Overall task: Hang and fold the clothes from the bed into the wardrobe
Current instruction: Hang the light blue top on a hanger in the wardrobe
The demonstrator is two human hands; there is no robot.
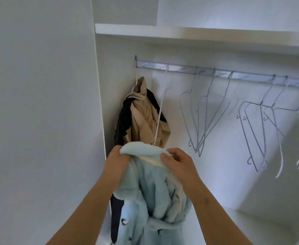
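While in both hands (117, 160) (178, 162), robe (150, 193) inside wardrobe (180, 34)

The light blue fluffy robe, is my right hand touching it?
Touching. The head view shows the right hand pinching the light blue robe at its collar.

The shelf (163, 33) sat right above the rail (184, 68), with hung clothes (145, 117) at its far left end. The robe (154, 188) was just in front of those, empty hangers (205, 119) off to the right.
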